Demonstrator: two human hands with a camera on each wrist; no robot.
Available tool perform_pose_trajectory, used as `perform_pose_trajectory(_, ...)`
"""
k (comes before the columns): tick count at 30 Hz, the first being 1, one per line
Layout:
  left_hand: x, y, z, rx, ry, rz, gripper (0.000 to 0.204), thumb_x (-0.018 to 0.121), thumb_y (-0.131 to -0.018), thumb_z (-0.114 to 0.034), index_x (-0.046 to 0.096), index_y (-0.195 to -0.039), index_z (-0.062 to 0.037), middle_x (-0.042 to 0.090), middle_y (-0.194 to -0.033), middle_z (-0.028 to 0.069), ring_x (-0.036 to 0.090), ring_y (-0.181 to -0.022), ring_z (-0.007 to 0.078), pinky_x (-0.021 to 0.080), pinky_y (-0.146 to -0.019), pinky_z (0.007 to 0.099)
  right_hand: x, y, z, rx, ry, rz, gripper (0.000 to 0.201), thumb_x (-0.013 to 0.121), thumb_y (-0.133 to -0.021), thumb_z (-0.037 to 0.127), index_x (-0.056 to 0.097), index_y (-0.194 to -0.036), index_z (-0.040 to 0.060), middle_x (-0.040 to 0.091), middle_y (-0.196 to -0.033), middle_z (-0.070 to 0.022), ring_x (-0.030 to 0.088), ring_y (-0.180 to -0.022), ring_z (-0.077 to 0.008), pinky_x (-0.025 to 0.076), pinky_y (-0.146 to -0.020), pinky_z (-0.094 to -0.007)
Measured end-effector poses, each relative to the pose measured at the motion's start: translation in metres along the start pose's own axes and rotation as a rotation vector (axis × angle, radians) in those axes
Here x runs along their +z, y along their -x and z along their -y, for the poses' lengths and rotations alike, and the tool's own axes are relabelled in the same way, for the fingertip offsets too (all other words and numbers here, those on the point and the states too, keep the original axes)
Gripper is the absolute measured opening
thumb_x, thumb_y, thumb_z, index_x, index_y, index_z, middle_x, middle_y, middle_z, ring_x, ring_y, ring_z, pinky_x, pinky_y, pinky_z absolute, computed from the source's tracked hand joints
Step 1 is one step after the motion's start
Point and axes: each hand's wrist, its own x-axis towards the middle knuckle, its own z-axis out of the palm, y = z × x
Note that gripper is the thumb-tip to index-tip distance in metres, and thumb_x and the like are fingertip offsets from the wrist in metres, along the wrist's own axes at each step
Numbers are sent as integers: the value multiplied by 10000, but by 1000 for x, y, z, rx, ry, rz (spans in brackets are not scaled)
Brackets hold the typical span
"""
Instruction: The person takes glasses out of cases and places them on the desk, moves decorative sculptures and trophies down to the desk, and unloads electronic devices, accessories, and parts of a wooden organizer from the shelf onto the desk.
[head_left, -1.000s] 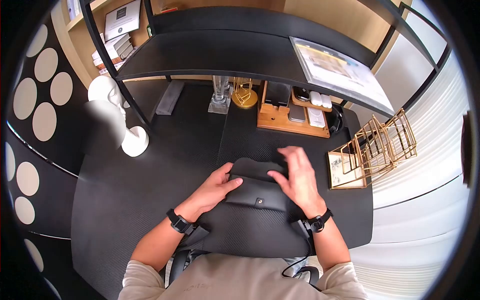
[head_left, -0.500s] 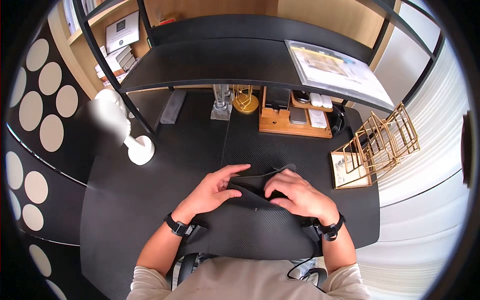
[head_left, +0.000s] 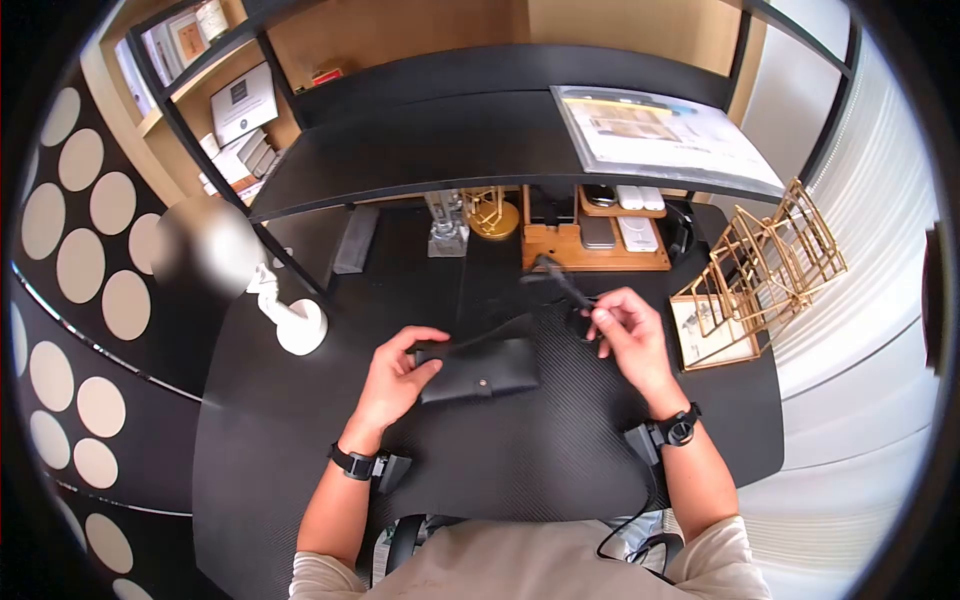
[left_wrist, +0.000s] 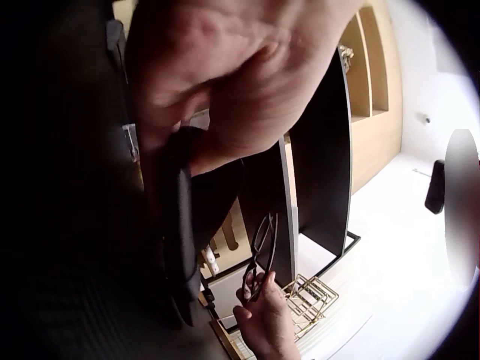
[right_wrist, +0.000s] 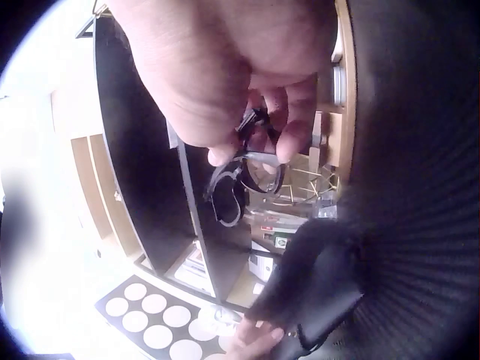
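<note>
Glasses (head_left: 562, 288), dark-framed and folded, are lifted just above a black desk (head_left: 300, 450), pinched at their near end by the fingertips of the right hand (head_left: 625, 335). Their long axis slants from that hand up and away toward the far left, so the free end points at the back of the desk. In the right wrist view the thumb and fingers curl around the frame and the lenses hang below them. To the left of the glasses, lower and nearer the person, a black glasses case (head_left: 478, 370) lies flat on the desk, its long axis running left to right and its flap, with a small snap, closed over the front. The left hand (head_left: 398, 375) grips the left end of the case, fingers curled round its edge and thumb across the top (the left wrist view shows the case edge-on under the palm). Glasses and case are apart, with a stretch of bare desk between them; the right hand is the one carrying the glasses, and the case sits between the two hands, nearer the left. Behind, at the far edge, stands a wooden tray (head_left: 600, 255) with small devices, and to the right a gold wire rack (head_left: 775, 260).
</note>
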Motion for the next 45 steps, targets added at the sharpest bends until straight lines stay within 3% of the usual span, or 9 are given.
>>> perform_pose_trajectory(4,-45,33,-3,254,-550,-278,336,695,-703,136,617,-978,-39,608,-958,64,600,-715,193,461,-635,313,-4,-5,-11,64,-122,12,72,639,-1042,86,627,-1056,17,725,-1007,-91,699,-775,-127,570,-569,-234)
perform_pose_trajectory(10,-94,111,-5,-193,-1273,-327,267,680,-745,39,568,-977,-31,690,-956,192,679,-941,449,540,-796,541,6,-4,-15,177,-199,75,50,613,-1042,31,620,-1080,-1,709,-1007,-109,731,-879,-178,651,-687,-312)
perform_pose_trajectory(14,-119,128,1,-460,-1336,-320,297,710,-747,21,561,-1003,-4,718,-990,234,691,-977,461,560,-844,544,9,-1,-18,197,-118,107,74,648,-1028,39,631,-1097,19,706,-967,-59,709,-867,-133,615,-737,-280)
perform_pose_trajectory(21,-95,115,-43,-323,-1363,-386,386,827,-753,-82,605,-1066,-36,677,-1001,165,703,-934,422,569,-803,505,10,2,-18,63,188,80,91,729,-980,50,696,-1062,30,717,-897,-5,623,-791,-41,507,-678,-216)
perform_pose_trajectory(23,-75,103,-70,-56,-1264,-470,432,878,-733,-118,630,-1080,-48,644,-987,135,690,-865,408,563,-754,494,15,5,-7,43,222,88,98,754,-946,41,726,-1040,37,727,-928,-14,640,-797,-61,508,-666,-230)
perform_pose_trajectory(28,-13,45,-56,9,-188,-19,168,698,-1023,-166,695,-1102,-18,673,-875,23,639,-750,76,524,-655,250,47,15,32,-396,515,188,128,787,-891,56,745,-1011,42,728,-1016,-74,705,-837,-172,565,-695,-285)
perform_pose_trajectory(33,36,10,-34,-82,288,48,328,480,-1135,-232,697,-1075,6,719,-957,50,666,-787,104,529,-678,244,79,37,67,-632,819,340,160,793,-845,75,736,-993,50,694,-1120,-91,717,-910,-263,606,-745,-352)
perform_pose_trajectory(41,-44,53,-87,-40,-491,43,203,537,-1046,-164,614,-935,-13,686,-673,100,713,-688,268,523,-668,368,86,25,83,-699,847,340,198,766,-790,53,752,-983,97,599,-1384,-114,579,-1235,-321,490,-1015,-439)
perform_pose_trajectory(45,-78,89,-114,-192,-904,-169,229,580,-1001,-169,648,-845,-16,675,-635,120,712,-681,325,530,-664,426,126,20,74,-647,671,738,378,725,-807,8,726,-1171,110,527,-1465,-145,541,-1282,-341,461,-1063,-445)
